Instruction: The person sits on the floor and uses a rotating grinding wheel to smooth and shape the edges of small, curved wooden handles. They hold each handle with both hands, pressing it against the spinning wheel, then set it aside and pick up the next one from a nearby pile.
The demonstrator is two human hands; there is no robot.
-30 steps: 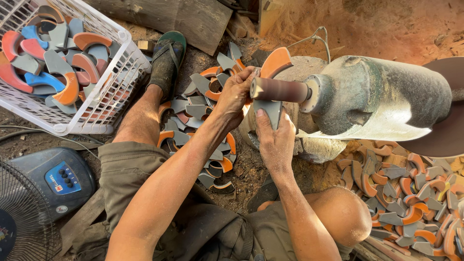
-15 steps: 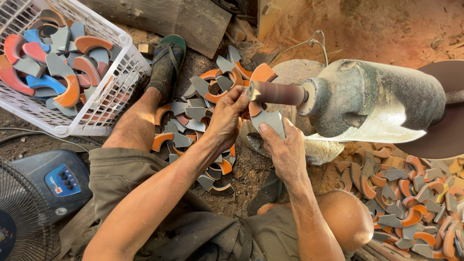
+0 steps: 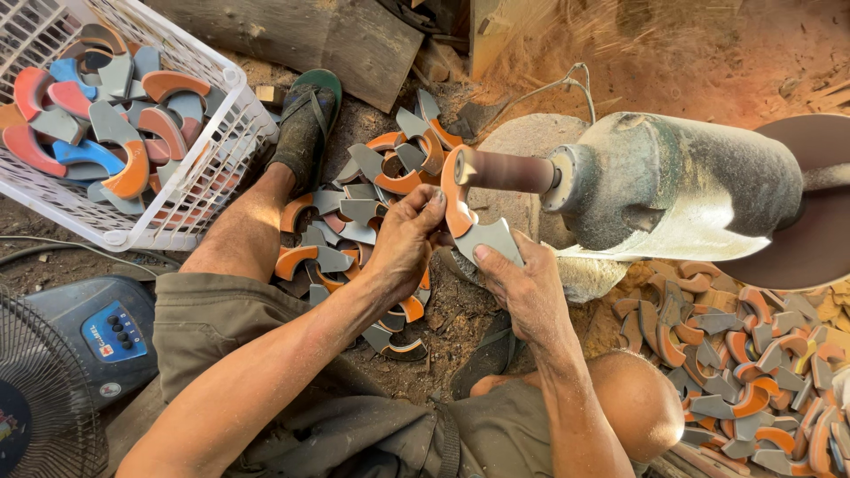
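Both my hands hold one curved grey and orange piece (image 3: 482, 232) against the brown sanding drum (image 3: 509, 171) of a grey motor (image 3: 682, 186). My left hand (image 3: 403, 248) pinches the piece's left side, near its orange edge. My right hand (image 3: 522, 288) grips the grey lower end from below right. The orange arc of the piece wraps around the drum's tip.
A pile of similar curved pieces (image 3: 354, 221) lies on the dirt between my legs, another pile (image 3: 744, 363) at the right. A white basket (image 3: 212, 133) of coloured pieces stands at the upper left. A fan (image 3: 53, 389) sits at the lower left. A dark disc (image 3: 819, 204) spins at the right.
The piece has been turned and shifted down along the drum, with its orange arc now hooked over the drum tip. Both hands moved slightly lower with it.
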